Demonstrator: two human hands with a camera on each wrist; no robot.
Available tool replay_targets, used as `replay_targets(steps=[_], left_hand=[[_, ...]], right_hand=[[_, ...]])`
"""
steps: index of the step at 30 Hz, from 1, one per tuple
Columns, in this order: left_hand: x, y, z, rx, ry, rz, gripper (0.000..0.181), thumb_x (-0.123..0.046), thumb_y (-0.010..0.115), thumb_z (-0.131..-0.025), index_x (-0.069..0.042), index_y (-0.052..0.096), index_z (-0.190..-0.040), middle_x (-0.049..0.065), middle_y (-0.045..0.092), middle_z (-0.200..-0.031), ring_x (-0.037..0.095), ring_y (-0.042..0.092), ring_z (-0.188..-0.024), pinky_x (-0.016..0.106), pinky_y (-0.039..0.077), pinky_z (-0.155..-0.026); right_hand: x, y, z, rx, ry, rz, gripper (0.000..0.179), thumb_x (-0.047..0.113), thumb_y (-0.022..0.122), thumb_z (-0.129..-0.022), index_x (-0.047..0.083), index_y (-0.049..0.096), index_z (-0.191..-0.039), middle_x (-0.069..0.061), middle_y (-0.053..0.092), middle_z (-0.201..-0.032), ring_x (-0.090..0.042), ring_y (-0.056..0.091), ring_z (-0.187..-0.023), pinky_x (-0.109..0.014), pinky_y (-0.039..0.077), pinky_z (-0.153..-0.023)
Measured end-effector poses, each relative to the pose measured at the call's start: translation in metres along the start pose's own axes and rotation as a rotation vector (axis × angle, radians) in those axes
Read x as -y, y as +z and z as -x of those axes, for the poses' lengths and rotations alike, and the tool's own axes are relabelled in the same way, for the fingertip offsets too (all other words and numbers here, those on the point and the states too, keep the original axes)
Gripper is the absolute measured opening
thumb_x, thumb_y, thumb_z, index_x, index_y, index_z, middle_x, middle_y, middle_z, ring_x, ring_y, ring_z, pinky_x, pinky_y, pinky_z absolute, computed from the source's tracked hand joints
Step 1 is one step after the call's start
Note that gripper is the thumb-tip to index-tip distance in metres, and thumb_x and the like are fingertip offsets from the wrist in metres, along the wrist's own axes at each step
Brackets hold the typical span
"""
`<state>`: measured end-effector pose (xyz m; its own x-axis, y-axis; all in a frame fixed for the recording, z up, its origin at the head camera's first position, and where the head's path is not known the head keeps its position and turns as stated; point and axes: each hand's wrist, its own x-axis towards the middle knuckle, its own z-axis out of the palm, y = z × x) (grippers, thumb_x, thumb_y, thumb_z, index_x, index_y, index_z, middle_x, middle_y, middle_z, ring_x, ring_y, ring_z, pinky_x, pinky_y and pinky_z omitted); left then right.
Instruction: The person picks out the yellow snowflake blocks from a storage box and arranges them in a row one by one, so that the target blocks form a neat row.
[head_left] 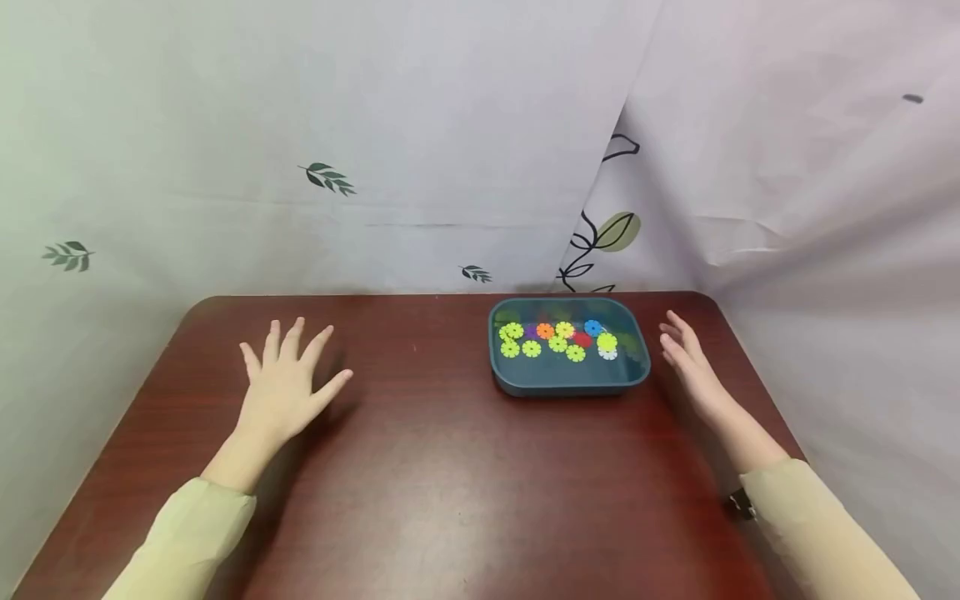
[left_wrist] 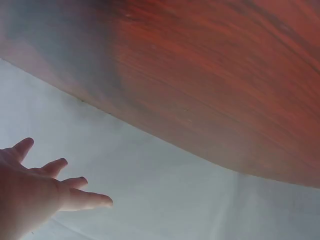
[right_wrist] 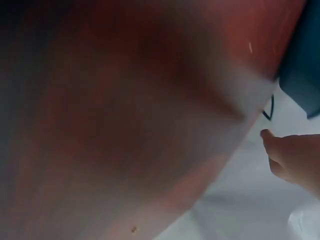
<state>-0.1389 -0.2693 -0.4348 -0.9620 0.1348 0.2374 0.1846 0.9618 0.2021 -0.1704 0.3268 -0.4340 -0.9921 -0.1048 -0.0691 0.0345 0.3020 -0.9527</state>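
My left hand [head_left: 281, 383] is spread wide above the left part of the table, its fingers straight and nothing in its grasp. In the left wrist view the same hand [left_wrist: 40, 192] shows splayed fingers. My right hand [head_left: 697, 371] is just right of a dark teal tray [head_left: 570, 381], apart from it, with the fingers extended and slightly bent. The right wrist view catches part of this hand [right_wrist: 295, 157] near a corner of the tray [right_wrist: 302, 75]. Inside the tray lie several flower-shaped plastic discs, among them a blue one [head_left: 593, 328], an orange one [head_left: 545, 331] and several yellow-green ones [head_left: 575, 353].
The dark red-brown wooden table [head_left: 420, 467] has rounded far corners. White cloth [head_left: 420, 125] with leaf prints hangs behind it and along both sides. A dark band [head_left: 742, 503] sits at the right sleeve's cuff.
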Motion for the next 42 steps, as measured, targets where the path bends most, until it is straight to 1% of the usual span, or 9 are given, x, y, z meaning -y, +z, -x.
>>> replay_targets(steps=[4,7,10,13,16,23,29,36,42], left_hand=[[-0.005,0.003,-0.005,-0.023,0.014,0.082,0.076,-0.055,0.066,-0.098,-0.013,0.045,-0.158,0.033,0.036,-0.163,0.061,0.024,-0.153,0.089,0.012,-0.115],[-0.011,0.004,-0.010,-0.031,0.026,0.143,0.075,-0.051,0.069,-0.098,-0.012,0.046,-0.158,0.033,0.038,-0.163,0.060,0.027,-0.153,0.086,0.015,-0.117],[-0.018,0.004,-0.014,-0.028,0.038,0.189,0.074,-0.047,0.069,-0.098,-0.010,0.045,-0.158,0.032,0.038,-0.163,0.059,0.029,-0.153,0.083,0.018,-0.119],[-0.024,0.006,-0.020,-0.019,0.056,0.226,0.073,-0.043,0.071,-0.099,-0.007,0.046,-0.157,0.033,0.039,-0.162,0.057,0.033,-0.151,0.080,0.022,-0.119],[-0.030,0.009,-0.025,-0.006,0.071,0.254,0.071,-0.040,0.071,-0.099,-0.004,0.047,-0.156,0.033,0.041,-0.161,0.056,0.037,-0.149,0.078,0.024,-0.119],[-0.043,0.018,-0.036,0.044,0.063,0.386,0.070,-0.033,0.075,-0.099,-0.003,0.047,-0.156,0.028,0.043,-0.161,0.050,0.038,-0.150,0.069,0.032,-0.121],[-0.057,0.023,-0.047,0.069,0.065,0.518,0.069,-0.026,0.079,-0.096,-0.003,0.049,-0.154,0.023,0.049,-0.157,0.043,0.043,-0.148,0.065,0.037,-0.120],[-0.077,0.031,-0.064,0.093,0.038,0.677,0.061,-0.020,0.081,-0.095,-0.006,0.056,-0.149,0.018,0.057,-0.150,0.038,0.053,-0.141,0.059,0.041,-0.119],[-0.097,0.034,-0.083,0.089,0.049,0.827,0.049,-0.009,0.082,-0.092,0.001,0.064,-0.137,0.023,0.063,-0.139,0.042,0.064,-0.129,0.055,0.050,-0.114]], right_hand=[[-0.001,0.006,-0.006,0.003,0.049,-0.211,0.073,0.030,0.038,-0.115,0.003,-0.001,-0.170,-0.022,0.018,-0.166,-0.040,0.011,-0.160,-0.042,0.020,-0.135],[-0.003,0.010,-0.009,0.012,0.063,-0.261,0.072,0.029,0.040,-0.114,0.003,0.003,-0.170,-0.010,0.031,-0.156,-0.031,0.024,-0.154,-0.025,0.037,-0.121],[-0.005,0.013,-0.010,0.030,0.075,-0.280,0.072,0.030,0.042,-0.114,0.003,0.005,-0.170,0.000,0.037,-0.150,-0.018,0.038,-0.143,-0.014,0.042,-0.104],[-0.007,0.015,-0.010,0.037,0.079,-0.297,0.072,0.029,0.044,-0.113,0.003,0.007,-0.170,0.005,0.039,-0.147,-0.005,0.045,-0.132,-0.012,0.044,-0.100],[-0.010,0.017,-0.011,0.040,0.069,-0.303,0.071,0.026,0.046,-0.113,0.002,0.009,-0.169,0.008,0.041,-0.143,-0.001,0.049,-0.126,-0.012,0.045,-0.100],[-0.014,0.021,-0.016,0.027,0.062,-0.282,0.066,0.018,0.050,-0.111,0.004,0.020,-0.168,0.005,0.042,-0.145,-0.007,0.046,-0.126,-0.014,0.045,-0.100],[-0.018,0.025,-0.020,0.016,0.082,-0.271,0.065,0.018,0.055,-0.110,0.007,0.024,-0.167,0.010,0.042,-0.143,-0.004,0.045,-0.126,-0.012,0.045,-0.099],[-0.022,0.024,-0.021,0.001,0.063,-0.373,0.050,0.014,0.053,-0.111,0.012,0.037,-0.159,0.013,0.048,-0.139,-0.001,0.053,-0.123,-0.012,0.050,-0.097],[-0.025,0.023,-0.020,0.006,0.063,-0.435,0.044,0.012,0.054,-0.111,0.012,0.043,-0.154,0.010,0.052,-0.138,-0.001,0.058,-0.120,-0.013,0.052,-0.096]])
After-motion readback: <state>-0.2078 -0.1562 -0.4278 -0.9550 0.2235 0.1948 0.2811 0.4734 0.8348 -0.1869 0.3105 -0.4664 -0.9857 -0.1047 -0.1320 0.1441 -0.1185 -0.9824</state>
